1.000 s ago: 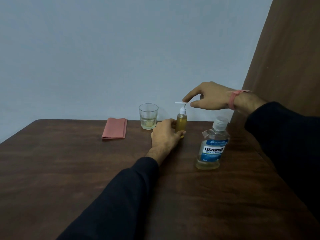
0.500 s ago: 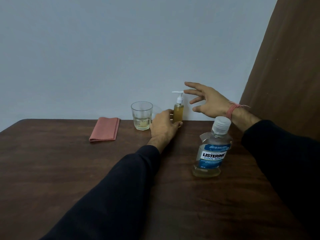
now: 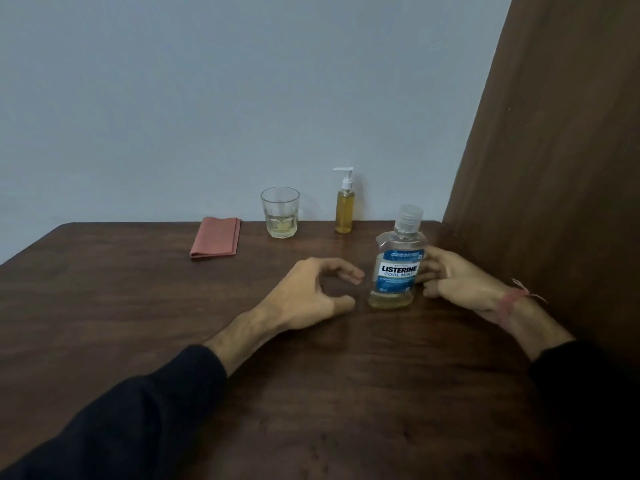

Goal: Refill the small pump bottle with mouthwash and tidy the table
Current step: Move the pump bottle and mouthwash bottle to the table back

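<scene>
Pump bottle: the pump bottle (image 3: pixel 344 206) stands upright at the back of the counter (image 3: pixel 138 323), centre of the frame, pump on and nearly full of amber liquid, so the refill looks done.
Listerine: the Listerine (image 3: pixel 396 265) stands capped, right of centre, with only a little liquid at its base.
Left hand: the left hand (image 3: pixel 311 294) hovers just left of the Listerine, fingers loosely curled, holding nothing and not touching it.
Right hand: the right hand (image 3: pixel 457 280) lies against the Listerine's right side, fingertips on the label; whether they grip it cannot be told.
Step in hand: probably taking up the Listerine to put it away.
Doing it well: grip the waist, keep it upright, check the cap is tight.
Others: a glass (image 3: pixel 280 213) with a little liquid; a folded cloth (image 3: pixel 215 237) to its left.
</scene>
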